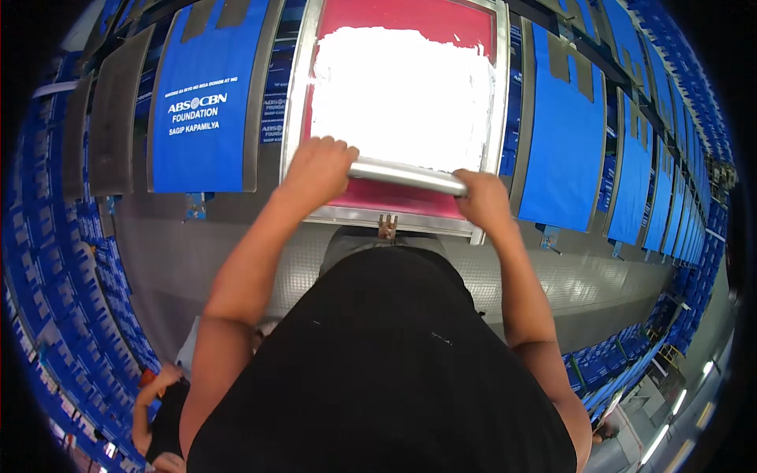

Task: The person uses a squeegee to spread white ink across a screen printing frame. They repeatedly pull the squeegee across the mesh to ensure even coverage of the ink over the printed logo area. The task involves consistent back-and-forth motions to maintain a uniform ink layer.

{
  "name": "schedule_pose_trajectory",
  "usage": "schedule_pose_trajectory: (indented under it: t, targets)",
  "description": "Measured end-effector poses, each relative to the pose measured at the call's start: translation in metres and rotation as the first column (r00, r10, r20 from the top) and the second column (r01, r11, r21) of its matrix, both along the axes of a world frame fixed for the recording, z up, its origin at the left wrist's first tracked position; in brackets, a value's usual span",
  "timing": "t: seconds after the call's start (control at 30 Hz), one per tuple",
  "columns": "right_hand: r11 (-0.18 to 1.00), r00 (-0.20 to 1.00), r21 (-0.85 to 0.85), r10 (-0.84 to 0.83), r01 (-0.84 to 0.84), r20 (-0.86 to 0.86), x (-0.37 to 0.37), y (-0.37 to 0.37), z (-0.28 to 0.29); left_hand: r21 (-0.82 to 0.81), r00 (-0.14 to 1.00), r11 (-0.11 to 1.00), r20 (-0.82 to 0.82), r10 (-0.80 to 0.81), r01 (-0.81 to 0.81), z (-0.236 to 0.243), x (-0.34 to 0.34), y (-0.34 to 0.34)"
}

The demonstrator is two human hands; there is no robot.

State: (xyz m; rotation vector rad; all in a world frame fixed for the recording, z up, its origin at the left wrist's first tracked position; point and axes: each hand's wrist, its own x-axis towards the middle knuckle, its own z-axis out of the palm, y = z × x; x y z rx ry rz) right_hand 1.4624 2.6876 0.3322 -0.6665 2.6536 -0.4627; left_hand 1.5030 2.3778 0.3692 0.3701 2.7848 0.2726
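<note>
In front of me lies a screen-printing frame (295, 118) with metal edges and a red screen (386, 13). White ink (398, 98) covers most of the screen's middle. Across its near part runs a squeegee (406, 175) with a silvery, bar-like handle, and the ink ends along it. My left hand (322, 169) is closed around the squeegee's left end. At the right end, my right hand (482, 197) is wrapped round the same handle. Whatever lies under the screen is hidden.
Flat boards with blue fabric panels stand in a row at both sides, one at left (201, 118) and one at right (561, 134). A small metal bracket (387, 227) sits at the frame's near edge. Another person (162, 418) is at the lower left. Long printed blue rows (59, 260) curve around.
</note>
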Motion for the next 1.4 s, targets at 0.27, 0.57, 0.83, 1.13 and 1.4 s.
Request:
schedule_pose_trajectory:
  t: [0.27, 0.57, 0.83, 1.13, 1.4]
  targets:
    - [0.998, 0.929, 0.039, 0.067, -0.057, -0.364, -0.159, -0.039, -0.001, 0.109, 0.938, 0.991, -0.330, 0.107, -0.075, -0.026, -0.138, -0.034]
    - [0.991, 0.977, -0.013, 0.129, -0.134, -0.168, -0.049, -0.010, -0.004, 0.125, 0.970, 0.986, -0.201, 0.135, -0.112, -0.023, -0.011, -0.006]
    - [0.995, 0.998, 0.073, 0.068, -0.067, -0.007, 0.003, 0.001, 0.002, 0.206, 0.982, 0.962, -0.020, 0.187, -0.179, -0.029, 0.032, 0.012]
    - [0.989, 0.981, 0.133, 0.089, -0.067, -0.172, -0.054, -0.017, -0.037, 0.176, 0.964, 0.957, -0.096, 0.250, -0.231, -0.067, -0.017, -0.007]
    - [0.981, 0.956, 0.146, 0.158, -0.124, -0.246, -0.216, -0.053, -0.010, 0.024, 0.965, 0.969, -0.086, 0.248, -0.246, -0.023, -0.184, -0.040]
